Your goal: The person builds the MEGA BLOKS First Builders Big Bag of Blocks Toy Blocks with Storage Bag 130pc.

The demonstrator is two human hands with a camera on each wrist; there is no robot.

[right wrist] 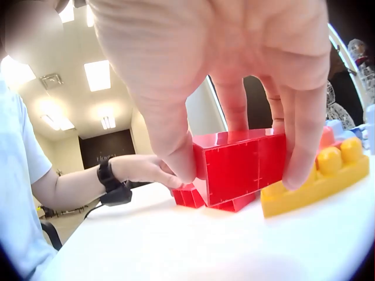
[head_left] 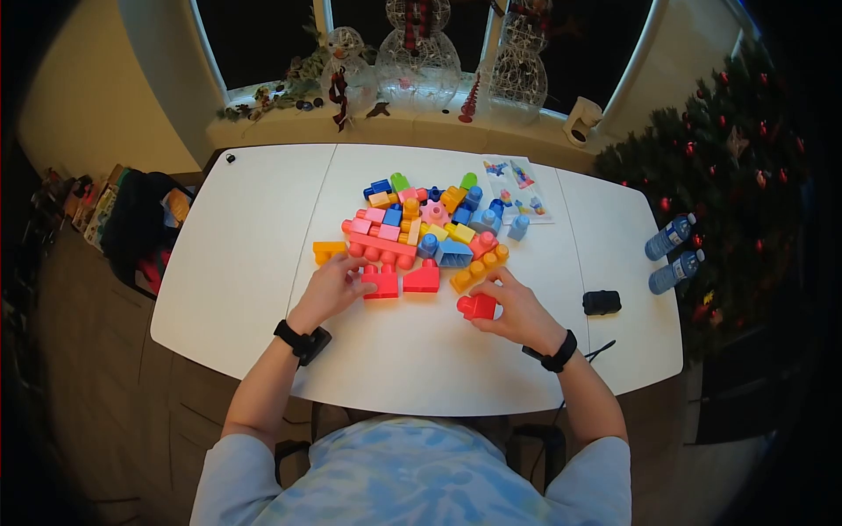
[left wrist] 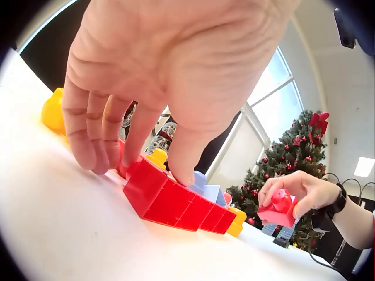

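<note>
My left hand (head_left: 329, 291) has its thumb and index finger at the left end of a red toy building block (head_left: 381, 284). A second red block with a sloped top (head_left: 422, 278) stands just to its right. Farther right, my right hand (head_left: 519, 309) pinches another red block (head_left: 476, 306) between thumb and fingers. That block (right wrist: 243, 170) is tilted in the right wrist view, its flat side toward the camera. Just beyond the right hand lies a long yellow-orange block with a row of studs (right wrist: 316, 181).
A pile of mixed blocks (head_left: 421, 219) covers the table's middle, with an orange block (head_left: 329, 251) at its left. Behind lies a picture sheet (head_left: 531, 188). A black case (head_left: 602, 302) and two water bottles (head_left: 674, 272) are at the right of the white table (head_left: 237, 263).
</note>
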